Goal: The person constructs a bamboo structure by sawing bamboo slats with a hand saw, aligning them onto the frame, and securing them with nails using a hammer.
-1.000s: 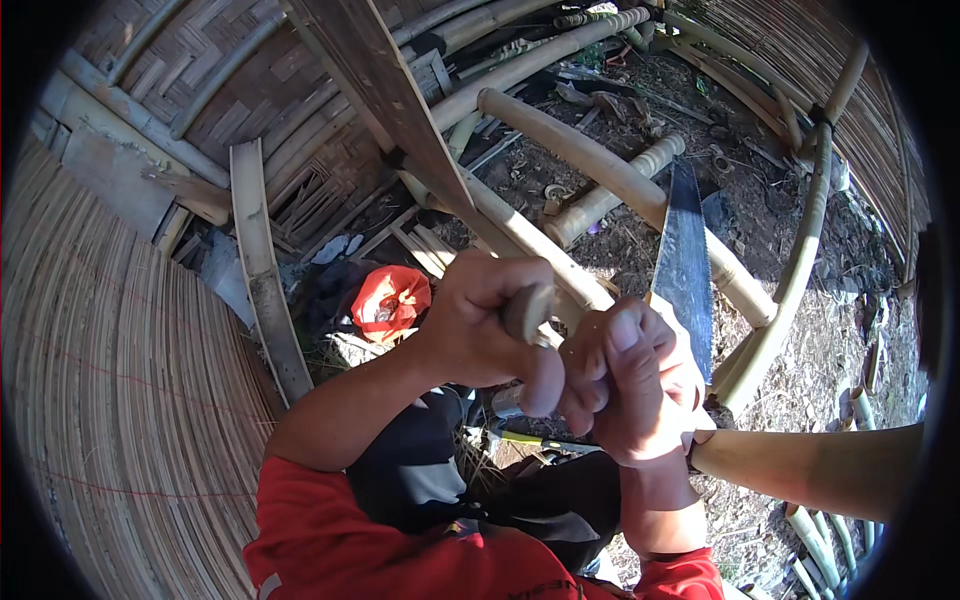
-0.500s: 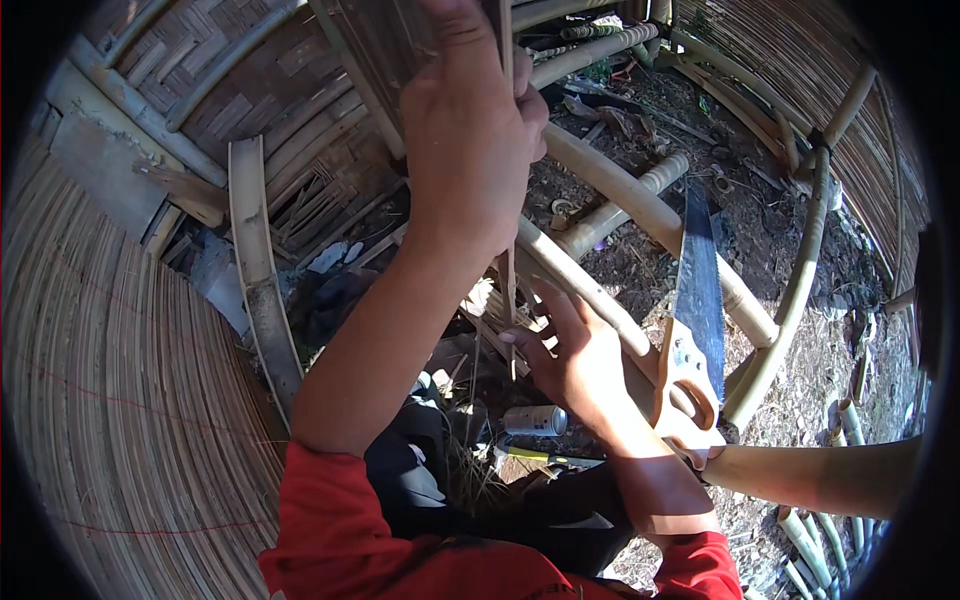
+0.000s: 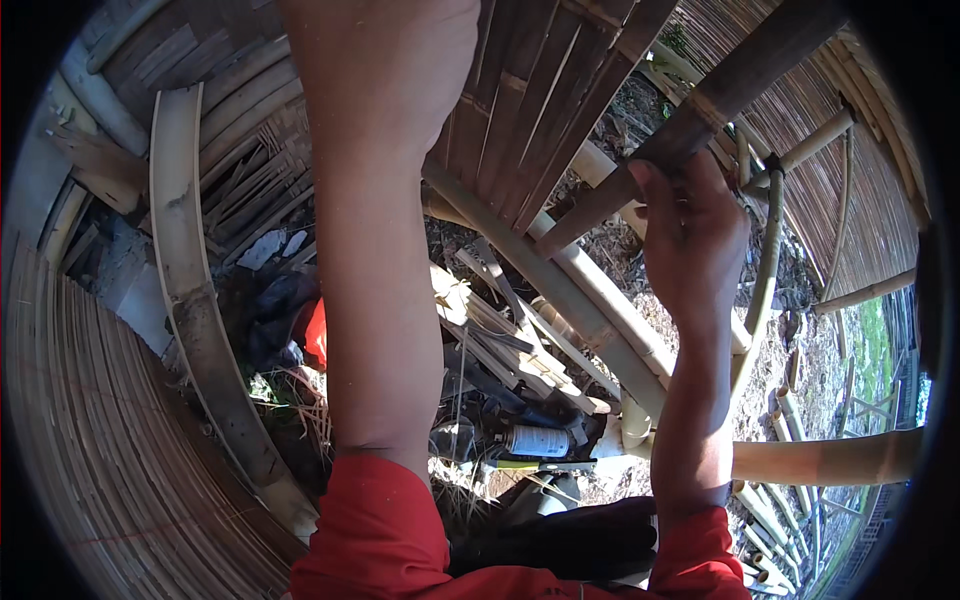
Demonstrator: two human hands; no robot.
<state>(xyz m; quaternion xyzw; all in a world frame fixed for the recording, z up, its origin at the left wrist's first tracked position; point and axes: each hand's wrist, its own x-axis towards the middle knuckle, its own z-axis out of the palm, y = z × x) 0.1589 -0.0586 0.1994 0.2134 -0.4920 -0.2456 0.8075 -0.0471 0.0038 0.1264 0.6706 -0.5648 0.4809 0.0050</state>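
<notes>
**Dark bamboo slat pinched in the right hand, in a bamboo enclosure**

Containers: A pale metal can lies on its side on the littered ground, beside a yellow-green strip. Its contents cannot be seen. A red plastic bag shows in part behind the left forearm; what it holds is hidden.

Hands: The right thumb and fingers grip the slat near its middle. The slat slants from the upper right down toward a bamboo pole; whether its lower end touches the pole cannot be told. The left hand reaches to the upper edge, beside a dark slatted panel. Its fingers are out of view, so its grip cannot be determined.

Surface and room: Pale split sticks lie heaped on the ground below the pole. A half-round bamboo length leans at left, near a thin-slatted mat. Woven panelling stands behind. Cut bamboo tubes lie in sunlight at lower right.
</notes>
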